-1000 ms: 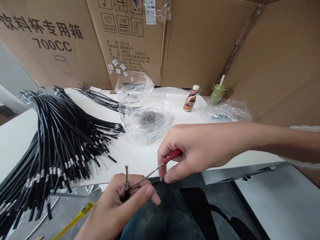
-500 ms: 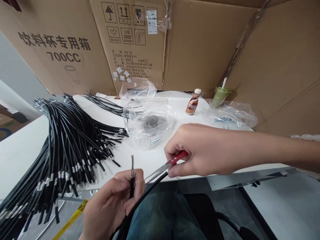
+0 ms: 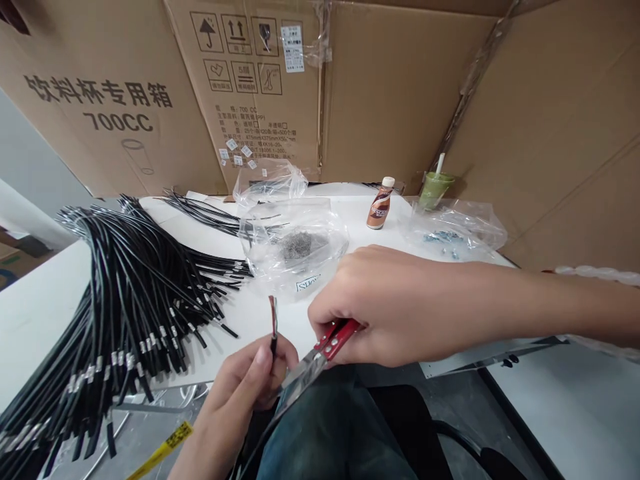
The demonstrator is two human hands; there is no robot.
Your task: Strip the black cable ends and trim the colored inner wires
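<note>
My left hand (image 3: 245, 387) pinches a black cable (image 3: 273, 333) upright near its end, where thin coloured wires stick out of the stripped tip. My right hand (image 3: 395, 307) grips red-handled scissors (image 3: 320, 353), whose metal blades point down-left and lie close beside the cable just below my left fingertips. Both hands hover over my lap, in front of the white table (image 3: 45, 287).
A large bundle of black cables (image 3: 125, 300) with silver ferrules lies at the left. Clear plastic bags (image 3: 295, 240) of small metal parts, a brown drink bottle (image 3: 380, 203) and a green cup (image 3: 435, 187) stand further back. Cardboard boxes (image 3: 400, 87) wall the rear.
My right hand has moved left and down, bringing the scissors closer to the cable. The cable end has been raised a little in my left fingers.
</note>
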